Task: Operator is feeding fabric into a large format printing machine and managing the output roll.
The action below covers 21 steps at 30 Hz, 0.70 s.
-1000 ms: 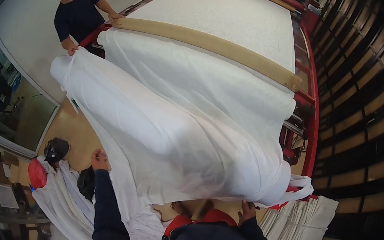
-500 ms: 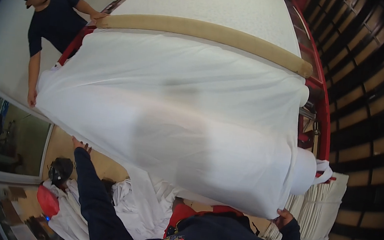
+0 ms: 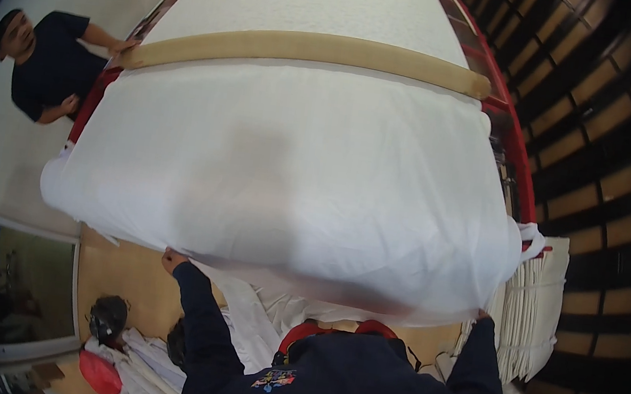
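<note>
A wide white cloth [image 3: 348, 193] drapes toward me over a roll on a red-framed table. My left hand [image 3: 173, 259] is closed on the near edge of this cloth, left of the middle. At the near right corner my right hand [image 3: 481, 316] grips the same edge, its fingers partly hidden by the cloth. Between my hands the edge hangs stretched in front of my body. Across the far part of the cloth lies a long tan tube [image 3: 311, 48]. A co-worker's hand [image 3: 123, 46] rests on the tube's left end.
The co-worker [image 3: 50, 66] stands left of the table's red frame [image 3: 522, 172]. A stack of folded off-white cloth [image 3: 535, 314] is at the right. Loose white cloth [image 3: 246, 331], a dark cap-like object [image 3: 108, 317] and a red item [image 3: 99, 373] lie below. Dark slatted shelving [image 3: 597, 178] lines the right.
My left hand has closed on the cloth edge and moved right. The cloth now lies smoother and covers the roll's right end. The co-worker's lower hand has left the cloth and come to the waist.
</note>
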Tool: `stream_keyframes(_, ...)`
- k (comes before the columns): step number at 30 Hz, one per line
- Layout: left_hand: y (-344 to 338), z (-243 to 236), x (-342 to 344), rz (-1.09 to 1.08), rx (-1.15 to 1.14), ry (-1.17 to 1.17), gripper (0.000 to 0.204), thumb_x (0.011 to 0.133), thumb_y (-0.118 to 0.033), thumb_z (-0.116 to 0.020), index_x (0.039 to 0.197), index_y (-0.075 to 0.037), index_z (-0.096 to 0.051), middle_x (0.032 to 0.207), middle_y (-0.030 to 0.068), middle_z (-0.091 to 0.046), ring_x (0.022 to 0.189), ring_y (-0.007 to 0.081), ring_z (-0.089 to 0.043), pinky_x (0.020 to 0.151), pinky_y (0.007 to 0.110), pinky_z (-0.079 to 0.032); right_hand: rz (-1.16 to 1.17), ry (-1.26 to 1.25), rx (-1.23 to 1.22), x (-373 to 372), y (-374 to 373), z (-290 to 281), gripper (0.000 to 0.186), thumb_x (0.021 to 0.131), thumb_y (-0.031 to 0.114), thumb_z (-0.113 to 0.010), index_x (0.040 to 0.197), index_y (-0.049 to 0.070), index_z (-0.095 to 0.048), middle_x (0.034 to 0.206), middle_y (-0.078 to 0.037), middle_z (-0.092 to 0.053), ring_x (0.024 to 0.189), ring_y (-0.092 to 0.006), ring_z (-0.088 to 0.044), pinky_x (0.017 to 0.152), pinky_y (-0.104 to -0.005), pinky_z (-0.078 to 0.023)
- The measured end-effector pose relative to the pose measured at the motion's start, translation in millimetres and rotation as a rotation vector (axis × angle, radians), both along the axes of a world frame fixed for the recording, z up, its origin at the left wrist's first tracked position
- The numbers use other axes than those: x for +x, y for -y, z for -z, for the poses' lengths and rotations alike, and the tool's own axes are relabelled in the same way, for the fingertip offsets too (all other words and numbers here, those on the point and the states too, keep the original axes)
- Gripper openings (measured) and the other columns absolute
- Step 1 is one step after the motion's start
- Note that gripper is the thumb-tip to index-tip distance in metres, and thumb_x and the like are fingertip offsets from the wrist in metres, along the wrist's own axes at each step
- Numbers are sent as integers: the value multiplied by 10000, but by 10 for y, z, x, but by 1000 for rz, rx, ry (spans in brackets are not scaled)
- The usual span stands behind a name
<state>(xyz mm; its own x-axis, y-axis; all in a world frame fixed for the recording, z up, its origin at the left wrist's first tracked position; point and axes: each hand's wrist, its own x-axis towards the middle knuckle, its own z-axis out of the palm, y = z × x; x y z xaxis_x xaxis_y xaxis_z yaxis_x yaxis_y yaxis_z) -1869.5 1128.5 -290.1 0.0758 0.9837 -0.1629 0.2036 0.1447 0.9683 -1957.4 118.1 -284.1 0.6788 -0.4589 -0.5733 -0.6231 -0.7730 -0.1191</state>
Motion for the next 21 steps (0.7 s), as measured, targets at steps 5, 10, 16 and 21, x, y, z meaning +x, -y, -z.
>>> stream_keyframes(5, 399, -376, 10, -45, 85, -223, 325, 995, -300, -531, 994, 7, -635, 983, 184, -670, 885, 286, -626, 789, 394, -497, 1068, 1211, 282, 856, -606, 295, 333, 831, 80, -584, 1144, -13, -523, 1117, -161, -592, 990, -248, -576, 878, -370, -474)
stream_keyframes(10, 547, -719, 31, -96, 131, -506, 316, 977, -295, -555, 944, 3, -653, 980, 182, -687, 883, 317, -652, 775, 392, -506, 1000, 1208, 252, 806, -720, 126, 225, 856, 102, -598, 1044, -10, -545, 1037, -128, -603, 883, -223, -571, 820, -338, -461)
stream_keyframes(16, 1231, -1162, 419, -73, 296, -467, 277, 916, -246, -604, 974, 22, -642, 999, 192, -660, 923, 309, -639, 821, 392, -507, 584, 1187, 287, 578, -752, -138, 200, 907, 195, -649, 845, 18, -581, 800, -66, -625, 796, -231, -586, 735, -368, -462)
stream_keyframes(21, 4270, -1742, 1013, 629, 738, 119, 330, 852, -39, -619, 1168, 12, -537, 1149, 135, -563, 1074, 264, -534, 960, 363, -428, 251, 914, 244, 534, -443, -321, 209, 900, 225, -650, 862, 32, -582, 795, -195, -617, 784, -367, -605, 710, -420, -479)
